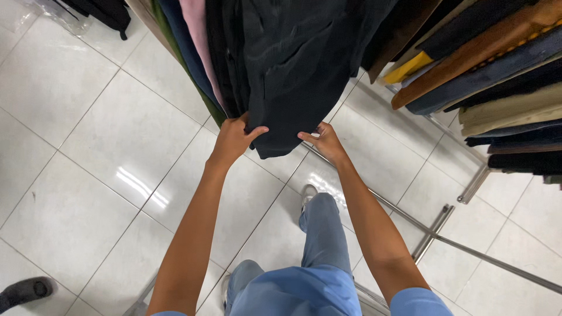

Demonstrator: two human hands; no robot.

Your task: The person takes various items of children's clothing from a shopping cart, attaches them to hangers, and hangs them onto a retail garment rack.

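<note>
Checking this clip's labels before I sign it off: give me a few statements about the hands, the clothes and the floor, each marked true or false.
1. Both hands grip the hem of a dark garment. True: the left hand and the right hand pinch its lower edge.
2. The garment lies flat on a table. False: it hangs among other clothes on a rack.
3. A pink garment hangs to its left. True.
4. The floor is carpeted. False: it is glossy white tile.
5. The person wears red trousers. False: the trousers are blue.
</note>
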